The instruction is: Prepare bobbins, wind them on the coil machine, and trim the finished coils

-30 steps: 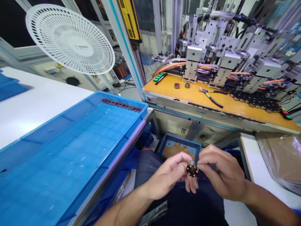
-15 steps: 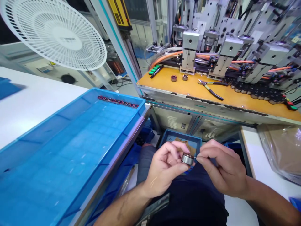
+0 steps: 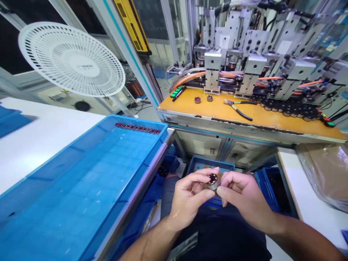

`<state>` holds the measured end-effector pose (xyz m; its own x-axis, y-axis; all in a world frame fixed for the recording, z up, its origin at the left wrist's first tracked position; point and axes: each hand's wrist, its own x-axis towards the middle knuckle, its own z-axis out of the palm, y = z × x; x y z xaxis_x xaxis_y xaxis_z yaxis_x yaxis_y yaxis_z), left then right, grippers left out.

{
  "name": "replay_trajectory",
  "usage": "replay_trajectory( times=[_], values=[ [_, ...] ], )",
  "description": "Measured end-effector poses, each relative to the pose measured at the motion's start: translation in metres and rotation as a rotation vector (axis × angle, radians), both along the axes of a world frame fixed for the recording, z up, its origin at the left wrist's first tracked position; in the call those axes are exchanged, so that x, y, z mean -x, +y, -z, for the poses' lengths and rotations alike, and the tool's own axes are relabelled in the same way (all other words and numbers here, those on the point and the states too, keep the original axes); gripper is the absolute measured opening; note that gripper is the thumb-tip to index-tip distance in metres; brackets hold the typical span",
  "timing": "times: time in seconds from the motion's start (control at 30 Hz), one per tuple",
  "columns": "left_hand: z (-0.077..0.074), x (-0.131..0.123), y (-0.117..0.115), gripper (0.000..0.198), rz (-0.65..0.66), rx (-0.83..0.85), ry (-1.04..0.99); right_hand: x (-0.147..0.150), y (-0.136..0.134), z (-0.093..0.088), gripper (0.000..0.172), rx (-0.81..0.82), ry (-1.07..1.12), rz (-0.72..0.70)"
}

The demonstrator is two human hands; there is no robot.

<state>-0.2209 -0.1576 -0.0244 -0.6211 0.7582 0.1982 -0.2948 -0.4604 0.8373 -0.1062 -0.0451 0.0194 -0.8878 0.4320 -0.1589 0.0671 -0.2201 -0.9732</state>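
A small round metal motor part with copper windings on its upper face is pinched between the fingers and thumb of my left hand. A thin copper wire shows beside those fingers. Close against the part's right side is my right hand, its thumb and fingertips drawn together. Whatever the right fingertips may hold is too small to make out. The top of the part is tilted so its winding slots are visible.
On the left stands a blue tray with a row of similar parts. Two parts, pliers and a marker lie on the orange bench before the machine. A white fan is upper left; a lower blue bin lies beyond my hands.
My right hand has moved left, up to the part. The part has been tipped so more of its top face shows. The view has tilted slightly upward.
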Motion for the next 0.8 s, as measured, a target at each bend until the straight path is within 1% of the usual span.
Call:
replay_trajectory(
  times=[0.1,0.2,0.27,0.3,0.33,0.37,0.4,0.43,0.47,0.5,0.53,0.57,0.6,0.63,0.67,0.7,0.73,0.77,0.8],
  values=[
    [-0.003,0.0,0.0,0.021,0.024,-0.005,-0.011,0.002,0.001,0.005,0.027,0.081,0.053,-0.051],
    [-0.006,-0.002,0.001,0.019,0.07,-0.021,-0.057,0.003,-0.002,0.016,0.026,0.148,0.164,-0.134],
    [-0.006,-0.003,0.005,0.011,0.111,-0.04,-0.137,0.004,-0.004,0.023,0.024,0.13,0.235,-0.107],
    [-0.005,-0.002,0.008,0.008,0.119,-0.039,-0.192,0.004,-0.004,0.025,0.023,0.066,0.275,-0.057],
    [-0.003,0.0,0.01,0.012,0.115,-0.013,-0.252,0.004,-0.004,0.025,0.022,-0.055,0.323,0.01],
    [0.0,0.001,0.013,0.017,0.095,0.037,-0.309,0.004,-0.002,0.025,0.021,-0.233,0.379,0.09],
    [0.004,0.003,0.015,0.021,0.044,0.108,-0.346,0.004,0.001,0.024,0.021,-0.46,0.429,0.178],
    [0.007,0.004,0.016,0.025,-0.035,0.188,-0.346,0.003,0.006,0.022,0.022,-0.716,0.467,0.266],
    [0.01,0.005,0.015,0.027,-0.137,0.264,-0.289,0.002,0.011,0.021,0.025,-0.97,0.49,0.342],
    [0.011,0.005,0.013,0.026,-0.247,0.315,-0.169,0.001,0.017,0.021,0.028,-1.195,0.502,0.398],
    [0.011,0.003,0.009,0.024,-0.34,0.329,0.006,-0.001,0.022,0.021,0.03,-1.376,0.51,0.425],
    [0.009,0.001,0.004,0.026,-0.395,0.313,0.207,-0.002,0.028,0.022,0.03,-1.516,0.526,0.422],
    [0.005,-0.002,-0.001,0.031,-0.407,0.279,0.4,-0.004,0.033,0.024,0.028,-1.622,0.555,0.398],
    [0.0,-0.005,-0.005,0.04,-0.387,0.239,0.555,-0.006,0.036,0.026,0.026,-1.702,0.589,0.36],
    [-0.006,-0.008,-0.009,0.05,-0.358,0.207,0.661,-0.008,0.039,0.028,0.023,-1.766,0.621,0.321],
    [-0.012,-0.01,-0.01,0.059,-0.331,0.193,0.721,-0.009,0.039,0.03,0.02,-1.816,0.648,0.29],
    [-0.018,-0.011,-0.011,0.063,-0.313,0.193,0.748,-0.01,0.039,0.031,0.017,-1.854,0.671,0.27],
    [-0.023,-0.011,-0.01,0.06,-0.296,0.201,0.761,-0.01,0.037,0.031,0.016,-1.875,0.692,0.26],
    [-0.026,-0.01,-0.009,0.055,-0.277,0.21,0.77,-0.011,0.034,0.03,0.016,-1.863,0.699,0.258]
  ],
)
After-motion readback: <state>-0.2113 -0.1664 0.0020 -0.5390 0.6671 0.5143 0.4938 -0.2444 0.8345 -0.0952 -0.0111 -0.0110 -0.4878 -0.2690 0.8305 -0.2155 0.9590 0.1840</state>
